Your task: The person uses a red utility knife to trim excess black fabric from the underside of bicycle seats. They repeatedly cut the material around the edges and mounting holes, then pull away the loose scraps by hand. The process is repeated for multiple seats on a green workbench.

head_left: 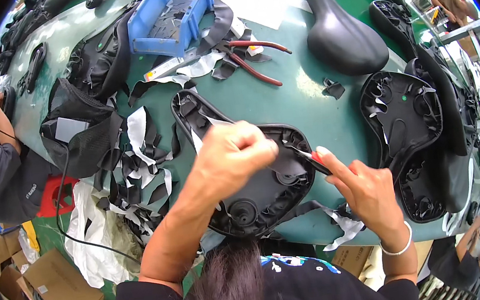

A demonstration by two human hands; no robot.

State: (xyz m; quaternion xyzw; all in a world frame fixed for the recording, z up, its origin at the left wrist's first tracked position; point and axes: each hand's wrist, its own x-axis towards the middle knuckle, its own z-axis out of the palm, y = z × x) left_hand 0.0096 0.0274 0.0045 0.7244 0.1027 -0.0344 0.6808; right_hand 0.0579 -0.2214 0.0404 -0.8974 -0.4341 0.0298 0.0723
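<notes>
A black bicycle saddle point(258, 206) lies upside down in front of me, its hollow underside up and its narrow nose pointing away to the left. Over its middle, my left hand point(231, 154) is closed, pinching the dark cover material point(290, 167) at the saddle's right side. My right hand point(366, 192) grips a small red-and-black knife point(317, 158), with its thin metal tip at the rim close to my left fingers. The fingertips of my left hand partly hide what they hold. Loose cover flaps stand up along the inside of the rim.
Red-handled pincers point(254, 68) lie beyond the saddle, near a blue bin point(175, 24). Cut scraps point(146, 155) pile at left beside a black mesh bag point(82, 138). A finished-looking saddle point(342, 37) and stacked upturned saddles point(404, 110) sit at right. Other people work at both sides.
</notes>
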